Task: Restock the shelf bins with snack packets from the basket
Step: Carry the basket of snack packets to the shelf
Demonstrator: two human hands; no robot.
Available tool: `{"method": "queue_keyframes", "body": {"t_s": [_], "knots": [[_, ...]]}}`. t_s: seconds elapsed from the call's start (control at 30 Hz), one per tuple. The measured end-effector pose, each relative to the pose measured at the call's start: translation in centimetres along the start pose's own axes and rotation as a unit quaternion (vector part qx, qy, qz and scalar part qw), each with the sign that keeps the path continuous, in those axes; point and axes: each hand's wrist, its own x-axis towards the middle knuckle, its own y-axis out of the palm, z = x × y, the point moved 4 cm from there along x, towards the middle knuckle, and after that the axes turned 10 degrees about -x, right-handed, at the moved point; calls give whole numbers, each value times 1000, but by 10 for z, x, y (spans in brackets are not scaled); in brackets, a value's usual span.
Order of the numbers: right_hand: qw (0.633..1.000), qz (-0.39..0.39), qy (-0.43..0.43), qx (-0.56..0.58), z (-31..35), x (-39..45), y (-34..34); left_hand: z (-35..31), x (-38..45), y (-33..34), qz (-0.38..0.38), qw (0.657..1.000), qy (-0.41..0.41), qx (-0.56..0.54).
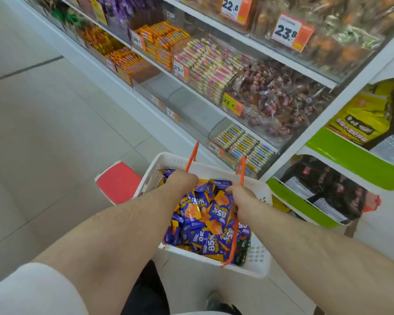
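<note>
Both hands are down in the white basket (257, 267), the left hand (184, 179) and right hand (241, 201) gathering purple-orange snack packets (205, 226), while the clear shelf bins (184, 103) ahead look empty, so restocking seems barely begun.

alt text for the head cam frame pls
Both hands, left hand and right hand, reach into a white basket of purple-and-orange snack packets. It sits on a red stool beside snack shelves whose lowest clear bins look empty.

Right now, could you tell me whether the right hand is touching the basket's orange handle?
Touching: the head view shows the right hand with fingers curled round the orange handle over the white basket.
</note>
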Motion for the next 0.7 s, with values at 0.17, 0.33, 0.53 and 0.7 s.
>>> {"method": "queue_keyframes", "body": {"t_s": [0.17,0.33,0.53,0.7], "knots": [[997,-39,19,56,60,6,51,-28,76,-58,47,994,55,84],[994,-69,41,77,113,13,99,-67,125,-109,66,972,119,193],[992,-60,49,102,176,50,146,-112,193,-152,76,925,183,325],[993,10,74,94,219,94,187,-134,250,-172,69,929,190,310]]}}
